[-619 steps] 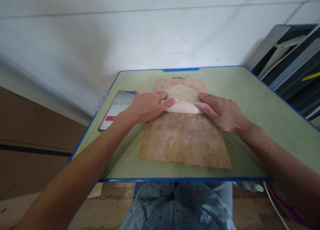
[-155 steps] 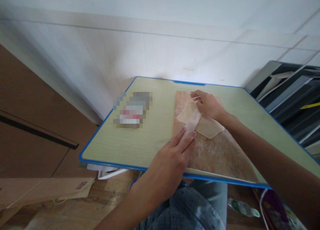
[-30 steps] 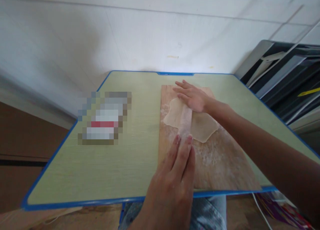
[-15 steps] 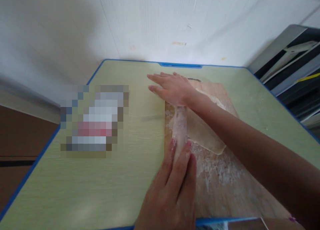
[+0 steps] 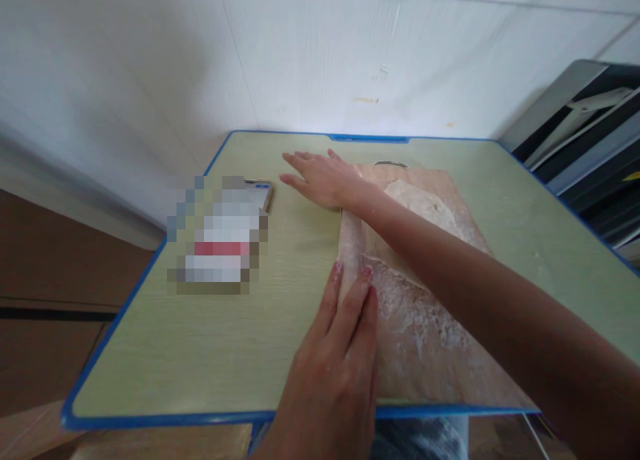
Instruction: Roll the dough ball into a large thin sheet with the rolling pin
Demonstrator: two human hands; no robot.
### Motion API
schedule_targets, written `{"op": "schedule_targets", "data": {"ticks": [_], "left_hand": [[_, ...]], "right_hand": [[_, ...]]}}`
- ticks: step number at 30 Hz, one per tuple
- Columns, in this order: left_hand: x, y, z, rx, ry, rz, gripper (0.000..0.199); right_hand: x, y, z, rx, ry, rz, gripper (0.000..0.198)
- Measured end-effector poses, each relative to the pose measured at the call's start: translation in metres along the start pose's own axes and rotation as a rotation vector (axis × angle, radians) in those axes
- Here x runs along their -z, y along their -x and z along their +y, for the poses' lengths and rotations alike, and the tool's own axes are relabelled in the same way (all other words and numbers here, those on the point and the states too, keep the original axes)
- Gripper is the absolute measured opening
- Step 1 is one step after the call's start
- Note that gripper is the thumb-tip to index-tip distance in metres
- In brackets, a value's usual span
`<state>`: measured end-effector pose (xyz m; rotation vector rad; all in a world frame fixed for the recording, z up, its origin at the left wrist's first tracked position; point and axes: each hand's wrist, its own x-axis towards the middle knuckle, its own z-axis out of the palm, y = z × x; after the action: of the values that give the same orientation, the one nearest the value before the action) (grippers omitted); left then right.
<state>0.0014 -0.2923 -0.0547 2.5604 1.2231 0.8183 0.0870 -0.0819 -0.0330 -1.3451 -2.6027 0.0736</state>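
Resting the left hand (image 5: 331,363) on the near end of a rolling pin (image 5: 353,240), at its 6 o'clock, fingers straight and barely parted. Laying the right hand (image 5: 325,180) over the far end, at 11 o'clock, fingers spreading wide past the board's edge. Hiding part of the thin dough (image 5: 420,200), at 3 o'clock, beneath the right forearm (image 5: 480,293). Working on a wooden board (image 5: 425,377), atop a green table (image 5: 200,353). Seeing a partly blurred phone (image 5: 225,233) at 9 o'clock.
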Motion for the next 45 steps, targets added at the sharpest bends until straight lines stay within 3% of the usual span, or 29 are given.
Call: {"op": "schedule_targets", "data": {"ticks": [4, 9, 12, 18, 22, 30, 40, 45], "left_hand": [[-0.004, -0.004, 0.005, -0.006, -0.036, 0.005, 0.047], [-0.014, -0.002, 0.017, -0.067, -0.060, -0.026, 0.047], [-0.017, 0.000, 0.024, -0.120, -0.100, -0.042, 0.047], [-0.012, -0.002, 0.023, -0.166, -0.253, -0.031, 0.043], [-0.006, -0.007, 0.020, -0.194, -0.321, -0.017, 0.042], [-0.004, -0.014, 0.009, -0.106, -0.295, 0.018, 0.047], [0.002, -0.022, -0.004, 0.001, -0.057, 0.077, 0.040], [0.006, -0.022, -0.014, 0.037, -0.034, 0.069, 0.041]], "right_hand": [[0.005, 0.012, 0.011, -0.024, 0.036, 0.005, 0.053], [0.018, 0.044, 0.039, -0.081, 0.145, -0.093, 0.044], [0.026, 0.073, 0.060, 0.012, 0.162, -0.116, 0.044], [0.036, 0.150, 0.078, -0.148, 0.121, 0.085, 0.054], [0.033, 0.176, 0.077, -0.208, 0.098, 0.152, 0.055], [0.026, 0.142, 0.081, -0.170, 0.047, 0.148, 0.054], [0.037, 0.084, 0.071, -0.262, -0.046, -0.084, 0.049], [0.036, 0.061, 0.066, -0.267, -0.083, -0.121, 0.050]]}}
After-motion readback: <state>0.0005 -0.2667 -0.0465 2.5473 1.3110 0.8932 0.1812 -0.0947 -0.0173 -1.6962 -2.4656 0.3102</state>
